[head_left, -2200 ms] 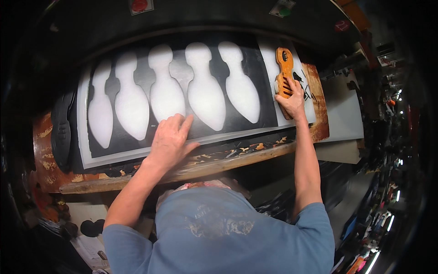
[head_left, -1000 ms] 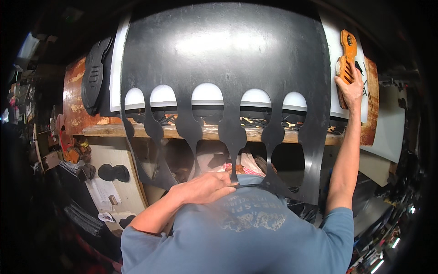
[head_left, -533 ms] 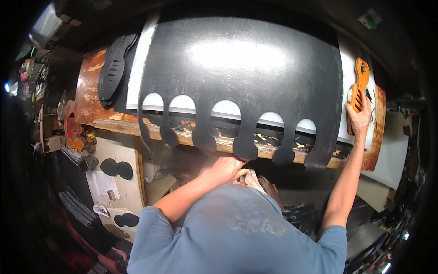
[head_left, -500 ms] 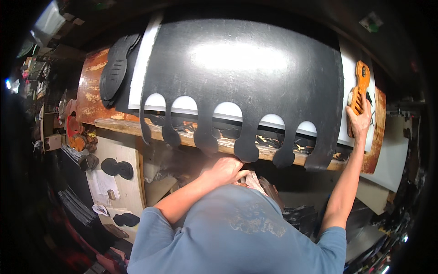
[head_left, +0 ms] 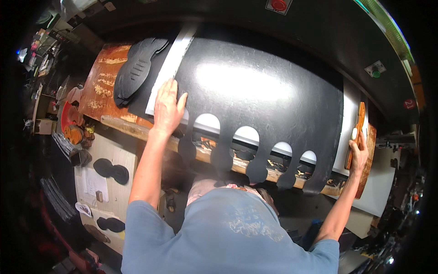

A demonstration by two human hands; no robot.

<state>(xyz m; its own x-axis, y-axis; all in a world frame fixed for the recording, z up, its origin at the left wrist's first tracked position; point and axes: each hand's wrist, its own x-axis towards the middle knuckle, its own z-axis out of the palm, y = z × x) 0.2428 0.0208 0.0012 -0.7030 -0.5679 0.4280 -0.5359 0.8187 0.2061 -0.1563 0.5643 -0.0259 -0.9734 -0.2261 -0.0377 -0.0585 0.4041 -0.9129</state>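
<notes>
While the left hand, thumb and fingers apart, lies across the white flat board and left edge of the black, flexible, cut-out sheet, the right hand clamps its fingers on the orange, elongated tool beside the right edge; even, light pressure advisable.

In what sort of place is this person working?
Probably a sole-cutting workshop: the black sheet has rounded cutouts, slotted sole-shaped pieces lie stacked to its left, and a red button sits on a dark panel.
</notes>
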